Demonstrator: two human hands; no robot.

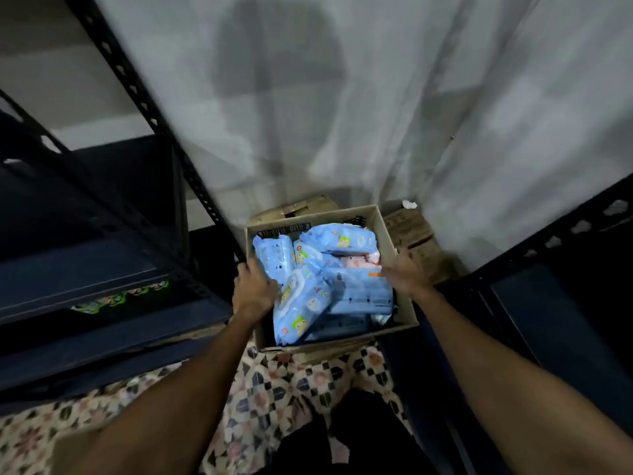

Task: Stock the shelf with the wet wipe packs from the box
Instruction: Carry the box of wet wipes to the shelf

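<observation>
Several blue wet wipe packs [305, 303] lie jumbled in the open cardboard box [386, 234], which sits on the patterned floor between the dark metal shelf [102, 269] on the left and another rack on the right. They are soft, glossy pouches printed with cartoon figures, some flat and some tipped on edge, with one pinkish pack [363, 260] showing near the far right. The left hand [255, 291] straddles the box's left wall, its fingers curled over the rim as if holding it. The right hand [406, 274] sits at the right wall, but blur hides whether its fingers have closed on anything. If the box is to be shifted, both hands should hold the walls evenly so the loose packs stay inside. Otherwise the nearest top pack is the easiest to take first.
</observation>
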